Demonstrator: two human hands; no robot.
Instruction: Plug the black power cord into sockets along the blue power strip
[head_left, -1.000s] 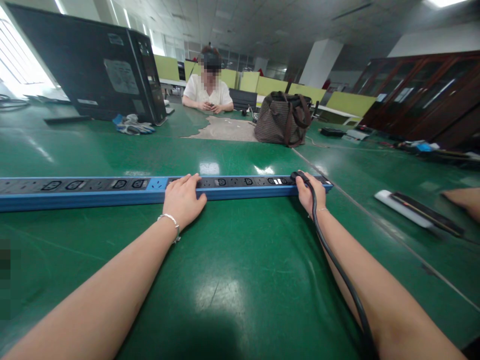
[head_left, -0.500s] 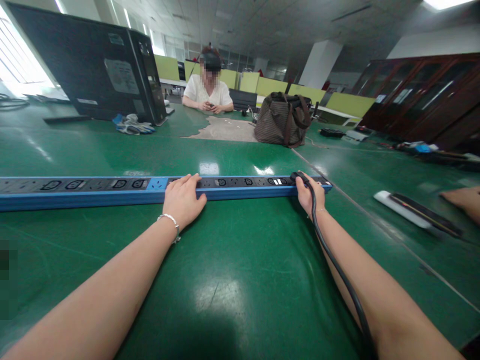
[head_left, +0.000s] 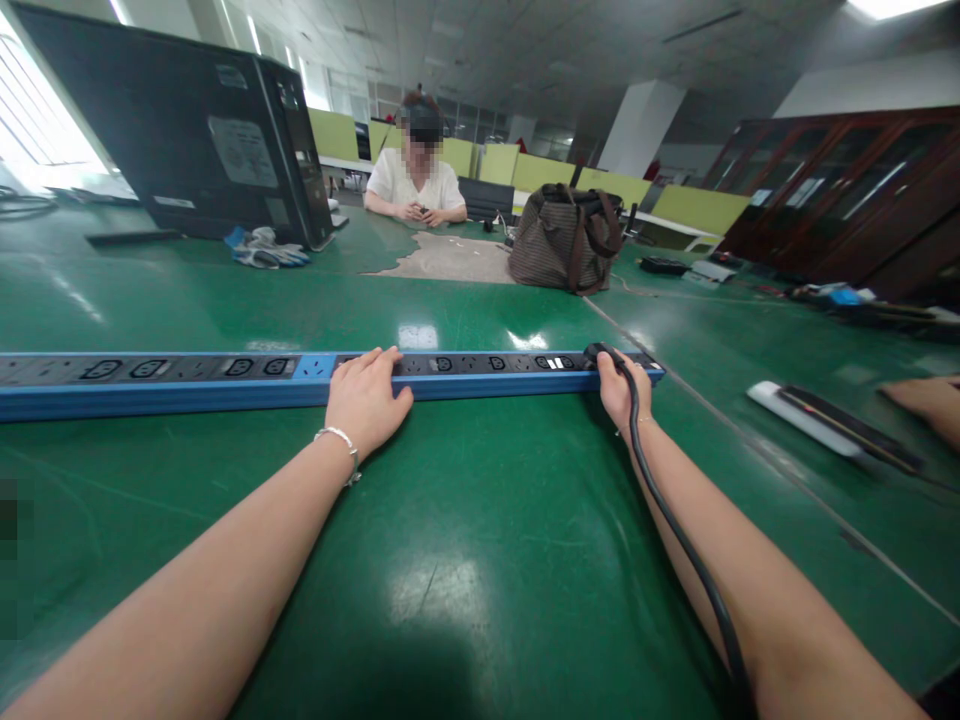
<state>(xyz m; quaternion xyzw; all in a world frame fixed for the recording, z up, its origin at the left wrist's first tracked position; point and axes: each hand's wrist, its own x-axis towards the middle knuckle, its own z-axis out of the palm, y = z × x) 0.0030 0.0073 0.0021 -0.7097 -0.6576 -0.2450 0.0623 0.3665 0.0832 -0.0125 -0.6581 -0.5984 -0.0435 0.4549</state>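
Note:
A long blue power strip (head_left: 480,385) with black socket panels lies across the green table. My left hand (head_left: 367,400) rests over its middle, fingers laid on the top and thumb along the front side. Near the strip's right end, my right hand (head_left: 624,390) grips a black plug (head_left: 598,353) against the socket face. Whether the plug's pins are in a socket is hidden. From the plug a thick black cable (head_left: 679,525) runs down along my right forearm.
A large black case (head_left: 180,130) stands at the back left, with gloves (head_left: 268,249) beside it. A brown bag (head_left: 562,240) and a seated person (head_left: 417,185) are across the table. A white and black device (head_left: 832,425) and another person's hand (head_left: 926,405) are at the right.
My right hand and the plug have shifted slightly to the right along the strip, and the cable has moved with them. My left hand has stayed in place.

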